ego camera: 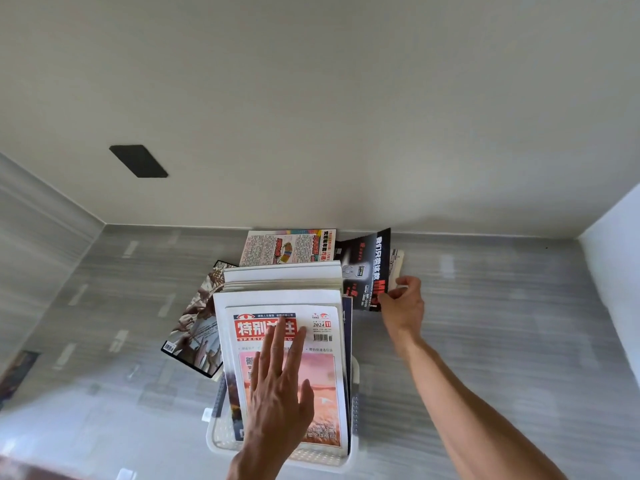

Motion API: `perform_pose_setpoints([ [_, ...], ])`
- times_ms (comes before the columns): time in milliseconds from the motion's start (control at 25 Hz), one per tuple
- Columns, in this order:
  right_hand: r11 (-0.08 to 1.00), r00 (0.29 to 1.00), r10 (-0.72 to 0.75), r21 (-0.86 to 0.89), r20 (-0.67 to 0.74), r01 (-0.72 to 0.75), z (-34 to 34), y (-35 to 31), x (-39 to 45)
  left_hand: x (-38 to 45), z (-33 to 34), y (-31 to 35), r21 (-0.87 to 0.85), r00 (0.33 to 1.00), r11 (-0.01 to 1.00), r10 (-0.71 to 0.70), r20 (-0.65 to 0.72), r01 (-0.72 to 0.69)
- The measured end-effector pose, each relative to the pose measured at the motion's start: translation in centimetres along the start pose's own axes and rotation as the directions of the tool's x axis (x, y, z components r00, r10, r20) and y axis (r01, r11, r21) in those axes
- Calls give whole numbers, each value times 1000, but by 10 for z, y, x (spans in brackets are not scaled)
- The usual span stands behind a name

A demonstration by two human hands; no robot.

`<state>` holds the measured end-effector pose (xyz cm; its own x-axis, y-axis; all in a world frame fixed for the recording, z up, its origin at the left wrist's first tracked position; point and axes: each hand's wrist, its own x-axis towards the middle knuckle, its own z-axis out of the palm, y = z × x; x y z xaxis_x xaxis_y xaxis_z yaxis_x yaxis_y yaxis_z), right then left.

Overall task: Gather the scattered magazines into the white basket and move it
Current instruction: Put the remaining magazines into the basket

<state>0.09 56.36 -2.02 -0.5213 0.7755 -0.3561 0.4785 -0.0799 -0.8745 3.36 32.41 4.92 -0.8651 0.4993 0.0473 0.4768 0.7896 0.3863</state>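
Note:
A white basket point(221, 441) stands on the grey floor, filled with upright magazines. The front one, a white magazine with a red title and a pink picture point(325, 386), has my left hand point(277, 403) pressed flat against its cover, fingers spread. My right hand point(403, 299) reaches past the basket's right side and pinches the edge of a black magazine point(363, 268), which is lifted and tilted off the floor by the wall. A colourful magazine point(287, 245) lies behind the basket. Another with a crowd of hands on its cover point(195, 323) lies to the basket's left.
The beige wall point(311, 116) with a dark rectangular patch point(138, 161) rises right behind the magazines. A white wall point(616, 258) closes in on the right. Something dark lies at the left edge of the floor point(17, 372).

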Motion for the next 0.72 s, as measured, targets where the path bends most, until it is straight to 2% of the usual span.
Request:
perform_pose_setpoints([
  [40,995,995,-96,-16,-25,96,-11,-12,-9,-1,-1,1,-8,999,1000,24,-34,-24],
  [120,938,940,-323,-166,-106,303,-41,-36,-30,0,2,13,-29,984,988,152,-96,-155],
  [200,873,884,-447,-284,-135,397,-75,-61,-56,6,8,36,-101,954,950,289,-76,-296],
  [280,855,885,-454,-331,-105,399,-101,-84,-91,16,13,68,-126,933,929,357,46,-349],
  [360,881,898,-427,-271,-105,387,-117,-97,-126,14,15,97,-147,930,944,319,181,-296],
  [440,907,902,-415,-133,-124,399,-133,-96,-155,8,13,113,-285,957,934,261,127,-217],
  [520,892,871,-438,11,-220,452,-155,-86,-171,5,10,115,-468,966,864,247,72,-186],
  [600,885,826,-454,-62,-333,461,-182,-63,-178,6,11,101,-632,948,763,286,140,-137],
  [640,903,833,-429,-135,-349,409,-193,-47,-180,4,12,93,-680,924,725,328,198,-111],
  [680,933,874,-359,-163,-327,321,-201,-30,-182,1,15,86,-703,894,705,371,251,-95],
  [720,967,927,-252,-113,-278,229,-204,-11,-181,-4,18,78,-721,868,690,396,300,-65],
])
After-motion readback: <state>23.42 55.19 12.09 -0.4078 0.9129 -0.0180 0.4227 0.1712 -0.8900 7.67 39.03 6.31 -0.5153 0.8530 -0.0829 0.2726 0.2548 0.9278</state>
